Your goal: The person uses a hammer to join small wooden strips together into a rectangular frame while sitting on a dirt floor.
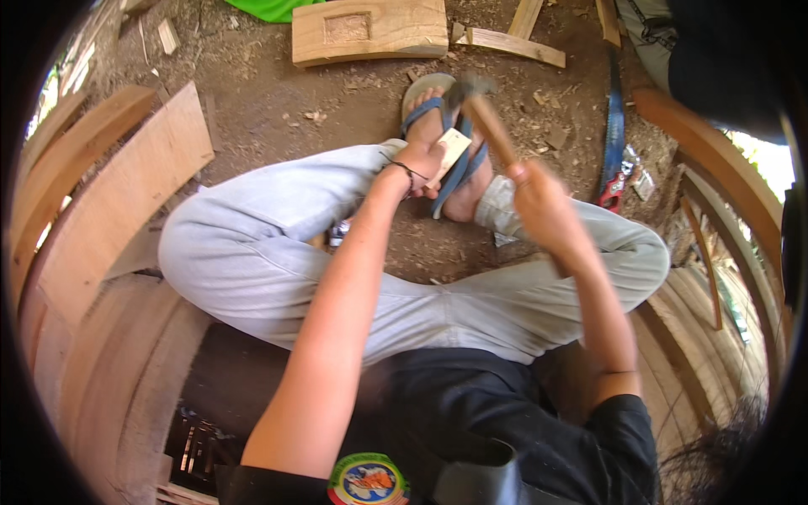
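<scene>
- Gripping a wooden-handled hammer (pixel 484 114), the right hand (pixel 539 202) has its fingers wrapped tight around the lower shaft; the dark metal head sits at the far end, above the foot.
- The left hand (pixel 421 164) pinches a small pale flat wooden piece (pixel 452 150) between thumb and fingers, just left of the hammer shaft, held over a blue-strapped sandal (pixel 438 114).
- A thick carved timber block (pixel 370 32) lies far on the dirt ground (pixel 261 109).
- A blue-bladed handsaw (pixel 614 139) lies to the right.
- Curved brown planks (pixel 109 202) stand on the left.
</scene>
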Demonstrator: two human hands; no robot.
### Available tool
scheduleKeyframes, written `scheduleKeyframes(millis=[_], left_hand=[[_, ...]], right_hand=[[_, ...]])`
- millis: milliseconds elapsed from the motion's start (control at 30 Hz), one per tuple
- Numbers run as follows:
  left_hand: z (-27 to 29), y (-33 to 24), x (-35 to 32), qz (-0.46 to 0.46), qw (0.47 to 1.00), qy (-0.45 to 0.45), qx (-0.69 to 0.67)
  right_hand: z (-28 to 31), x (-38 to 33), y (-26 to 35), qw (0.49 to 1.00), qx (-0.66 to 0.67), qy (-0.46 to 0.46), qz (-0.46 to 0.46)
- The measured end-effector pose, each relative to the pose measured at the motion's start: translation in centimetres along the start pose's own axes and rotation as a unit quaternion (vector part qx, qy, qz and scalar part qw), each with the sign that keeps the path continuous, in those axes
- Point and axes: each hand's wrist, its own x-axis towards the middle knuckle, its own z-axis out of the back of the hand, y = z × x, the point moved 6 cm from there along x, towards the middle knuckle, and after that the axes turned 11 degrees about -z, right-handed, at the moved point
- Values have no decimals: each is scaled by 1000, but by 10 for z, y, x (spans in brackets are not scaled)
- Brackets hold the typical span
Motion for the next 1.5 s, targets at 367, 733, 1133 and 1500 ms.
scheduleKeyframes(millis=[367,733,1133,1500], left_hand=[[0,-22,-7,5,999,37,33],[10,-35,29,33,999,41,-6],[25,10,-12,46,989,41,-137],[51,-62,-68,-121,939,44,-320]], right_hand=[[-5,13,-32,997,-57,-50,6],[-15,29,-21,989,-95,-114,26],[76,-41,21,916,123,-367,110],[25,-16,-31,906,11,-400,139]])
